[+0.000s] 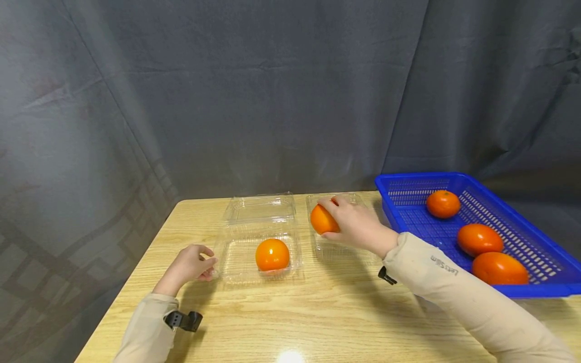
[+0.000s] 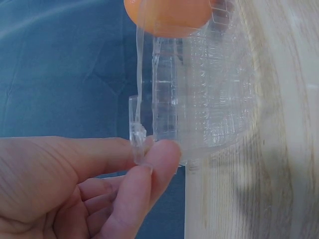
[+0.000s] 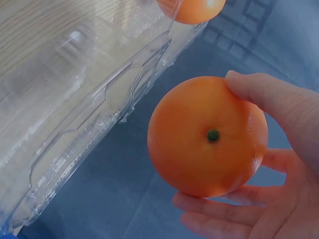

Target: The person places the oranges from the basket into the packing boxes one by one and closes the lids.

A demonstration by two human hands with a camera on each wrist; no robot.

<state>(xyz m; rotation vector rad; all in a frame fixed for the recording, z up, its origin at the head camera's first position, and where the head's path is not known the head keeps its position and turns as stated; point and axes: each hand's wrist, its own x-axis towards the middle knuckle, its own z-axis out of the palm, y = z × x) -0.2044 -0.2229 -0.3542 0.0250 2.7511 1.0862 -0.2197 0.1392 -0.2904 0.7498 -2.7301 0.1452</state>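
My right hand grips an orange fruit over the right clear plastic container; the right wrist view shows the fruit between thumb and fingers, its green stem mark facing the camera. My left hand is at the left edge of another clear container. In the left wrist view, my left hand's thumb and fingers pinch that container's rim. A second orange fruit sits in the right part of this left container, whose lid lies folded back behind it.
A blue perforated basket stands at the right of the wooden table, holding several orange fruits, one near its back and others towards its front. A dark grey curtain hangs behind the table.
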